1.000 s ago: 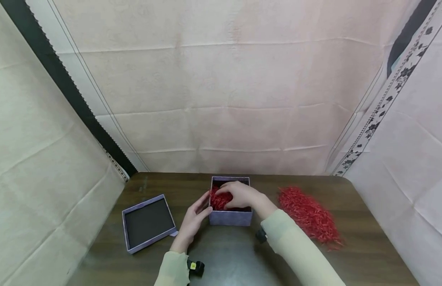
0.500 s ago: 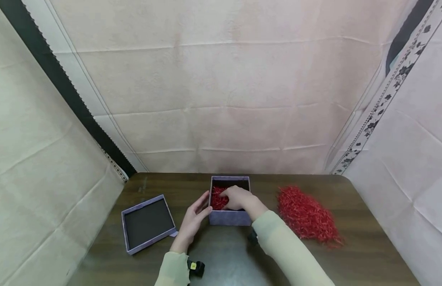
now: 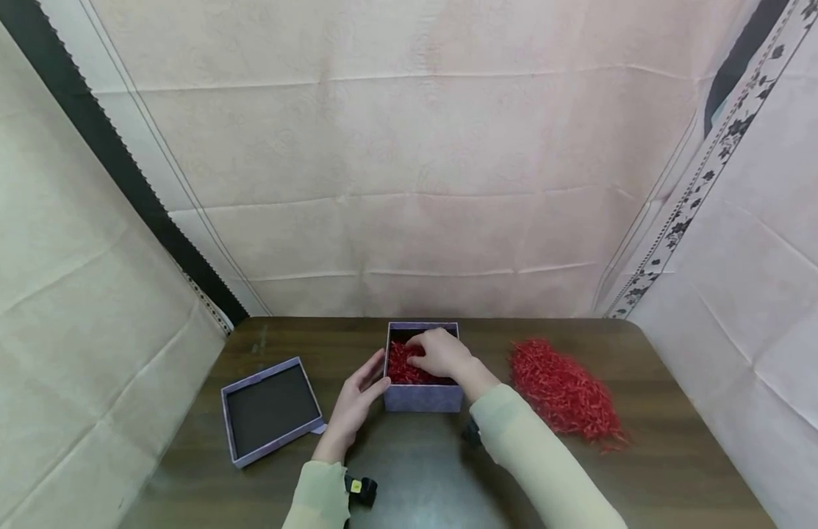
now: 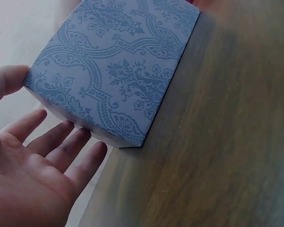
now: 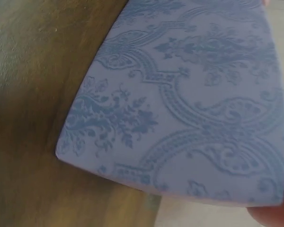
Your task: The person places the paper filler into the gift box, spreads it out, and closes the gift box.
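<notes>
Dark wooden table amid creased pale cloth walls, floral-bordered strip at right.

The box looks like matt lilac paper-covered card with an embossed damask pattern, its fill crinkled red paper shred like the loose pile at its 3 o'clock, on a dark, slightly glossy wood-grain table.

The box is small, square and open-topped, its outer walls lilac-blue with a darker damask print. It sits upright at the bench's far middle. Crinkled red paper shreds fill its left half. A larger loose heap of shreds lies at its 3 o'clock.
</notes>
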Available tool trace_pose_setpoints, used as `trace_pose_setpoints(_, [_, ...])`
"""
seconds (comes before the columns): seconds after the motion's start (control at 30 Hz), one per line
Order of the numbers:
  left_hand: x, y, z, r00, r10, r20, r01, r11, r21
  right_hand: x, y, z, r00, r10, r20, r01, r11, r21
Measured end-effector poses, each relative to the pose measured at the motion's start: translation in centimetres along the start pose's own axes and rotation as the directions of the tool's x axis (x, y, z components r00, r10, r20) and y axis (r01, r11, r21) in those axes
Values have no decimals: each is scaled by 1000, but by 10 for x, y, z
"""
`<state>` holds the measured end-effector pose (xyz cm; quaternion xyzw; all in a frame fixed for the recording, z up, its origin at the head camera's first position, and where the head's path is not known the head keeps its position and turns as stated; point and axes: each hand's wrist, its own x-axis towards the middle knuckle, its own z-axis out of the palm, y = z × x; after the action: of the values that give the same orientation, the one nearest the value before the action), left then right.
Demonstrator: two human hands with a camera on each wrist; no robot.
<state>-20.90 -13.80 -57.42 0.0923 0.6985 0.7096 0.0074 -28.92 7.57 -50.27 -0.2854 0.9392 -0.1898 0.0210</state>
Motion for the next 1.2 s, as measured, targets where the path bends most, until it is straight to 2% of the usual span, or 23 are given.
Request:
trace_pose_setpoints(0.13, [0,0,-1,1000,0,4,0,1000,5,6,4,5,999,-23,37,21,997,72])
trace_pose_setpoints(0.27, [-1,0,-1,1000,-7,11,7,1000,-12,9,7,8,991,-117,72,106,984,142])
trace_pose_setpoints(0.37, [-1,0,0,1000,-6,11,6,1000,-24,9,9,7,979,-192,75,176,968,180])
trace_pose_setpoints(0.47, [-1,0,0,1000,6,14,-6,1000,-26,6,10,3,973,-223,52,209,957,200])
trace_pose_setpoints(0.73, [0,0,-2,1000,4,5,-4,1000,-8,4,5,-6,977,-211,11,208,970,123])
trace_pose_setpoints(0.97, [0,0,-3,1000,3,5,-3,1000,-7,4,8,-3,973,-208,99,200,976,85])
trace_pose_setpoints(1.07, [-1,0,-2,1000,3,3,-3,1000,-13,0,13,-4,977,-200,78,190,974,119])
trace_pose_setpoints(1.2, [-1,0,-1,1000,12,4,-12,1000,-5,-9,19,-16,980,-201,-14,199,954,223])
